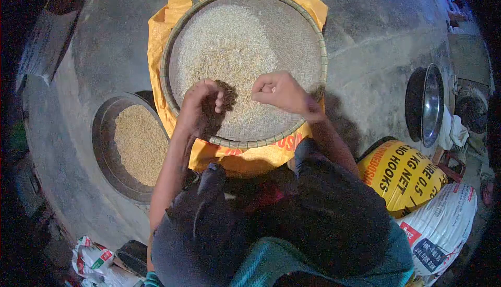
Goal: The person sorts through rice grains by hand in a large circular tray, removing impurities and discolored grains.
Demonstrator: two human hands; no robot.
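A round woven winnowing tray [166, 60] lies in front of me on a flattened orange sack [156, 42]. Pale grain [224, 31], with yellower unhusked grains in the middle, covers its left and central part. My left hand [201, 103] is over the tray's near left part, its fingers curled closed. To the right, my right hand [283, 94] hovers above the grain with thumb and fingertips pinched together. Whatever either hand holds is too small or hidden to make out. My left hand's shadow falls on the grain beside it.
At left, a dark round basin [102, 146] holds brownish grain [138, 143]. An empty metal bowl [432, 104] stands at right, above a yellow printed sack [402, 175] and a white sack [443, 224]. More bags [96, 258] lie at lower left on the concrete floor [365, 36].
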